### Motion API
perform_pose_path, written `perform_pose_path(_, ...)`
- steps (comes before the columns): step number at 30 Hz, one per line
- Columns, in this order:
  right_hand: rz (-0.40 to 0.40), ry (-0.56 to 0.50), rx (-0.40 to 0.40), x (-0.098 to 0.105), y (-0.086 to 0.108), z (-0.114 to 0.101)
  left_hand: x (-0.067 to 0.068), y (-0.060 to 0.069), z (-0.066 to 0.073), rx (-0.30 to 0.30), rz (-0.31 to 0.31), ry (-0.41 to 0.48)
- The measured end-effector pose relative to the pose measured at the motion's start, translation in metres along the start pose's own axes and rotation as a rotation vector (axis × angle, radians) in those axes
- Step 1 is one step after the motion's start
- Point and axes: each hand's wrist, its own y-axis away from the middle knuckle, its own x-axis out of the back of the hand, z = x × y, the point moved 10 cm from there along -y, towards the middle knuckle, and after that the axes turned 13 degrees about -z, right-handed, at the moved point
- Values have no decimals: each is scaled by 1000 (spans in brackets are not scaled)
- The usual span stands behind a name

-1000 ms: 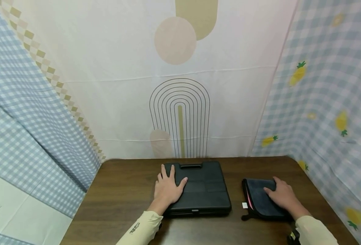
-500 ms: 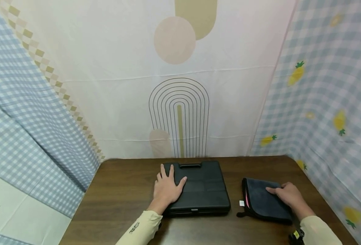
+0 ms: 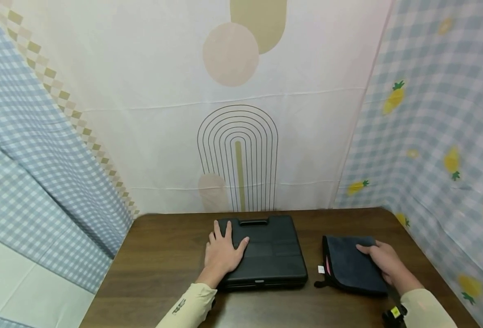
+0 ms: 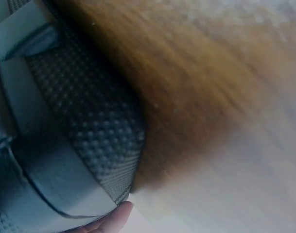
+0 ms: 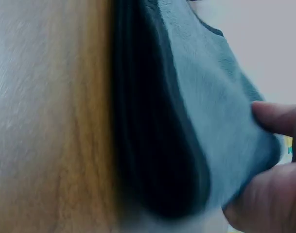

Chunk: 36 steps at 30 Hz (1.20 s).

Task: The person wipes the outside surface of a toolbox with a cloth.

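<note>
My left hand (image 3: 222, 255) rests with spread fingers on the left part of a black plastic case (image 3: 276, 255), which has a handle at its far edge and a small latch in front. In the left wrist view the case's textured side (image 4: 101, 138) fills the left, with a fingertip (image 4: 117, 216) at its corner. To the right lies a folded dark blue-grey towel (image 3: 348, 262) with black edging, a white tag and a black loop. My right hand (image 3: 389, 266) pinches its right edge, thumb on top. The right wrist view shows the towel's stacked layers (image 5: 152, 121), somewhat blurred.
Both things are on a brown wooden table (image 3: 159, 264). A white patterned cloth (image 3: 163, 146) hangs behind it, with blue checked cloths (image 3: 422, 136) at the sides. A strip of bare table separates the case from the towel.
My right hand has gone from lying on top of the towel to gripping its right edge. The towel has shifted and turned slightly. My left hand has stayed on the case.
</note>
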Motion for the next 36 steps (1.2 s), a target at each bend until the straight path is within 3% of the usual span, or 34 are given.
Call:
perform_pose_path(7,-94,-290,177,-13,4,-22,1,0,1,1,-1,12)
perform_pose_path(14,-172,-459,305,-33,12,-61,2,1,3,-9,3,14)
perform_pose_path(21,-160,-687,400,-50,26,-104,3,3,1,-4,4,16)
perform_pose_path(30,-179,-736,519,-89,29,-126,1,4,-1,4,7,11)
perform_pose_path(36,-79,-615,627,-114,28,-146,2,2,2,-3,8,9)
